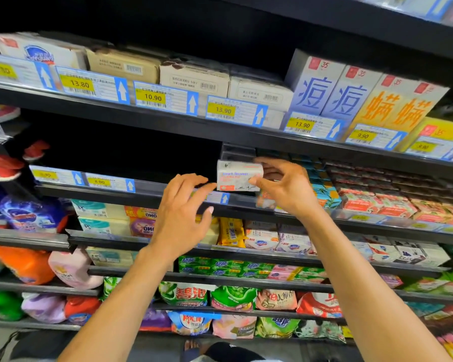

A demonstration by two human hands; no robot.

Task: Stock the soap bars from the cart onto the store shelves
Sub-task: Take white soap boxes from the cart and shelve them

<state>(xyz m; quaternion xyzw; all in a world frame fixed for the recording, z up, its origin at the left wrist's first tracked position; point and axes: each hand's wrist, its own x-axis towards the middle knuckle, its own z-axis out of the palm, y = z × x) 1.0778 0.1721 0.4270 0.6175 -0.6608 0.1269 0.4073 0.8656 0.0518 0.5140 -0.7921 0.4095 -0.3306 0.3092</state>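
Head view: a white boxed soap bar (239,175) with pink and blue print hangs near the middle of the frame, level, just above the front lip of a dark shelf (152,188). The right hand (285,189) is at the box's 3 o'clock and pinches its right end, with the thumb on the front face and the fingers curled over the top. The left hand (183,205) is at the box's 8 o'clock, fingers loose and spread and grasping nothing. Its index fingertip lies just beside the box's lower left corner; I cannot tell whether it touches. Further out at 3 o'clock, rows of red-and-white soap boxes (377,202) fill the same shelf. At 9 o'clock a yellow price tag (110,182) reads 8.00. At 12 o'clock, pale cartons (259,95) stand on the shelf above.
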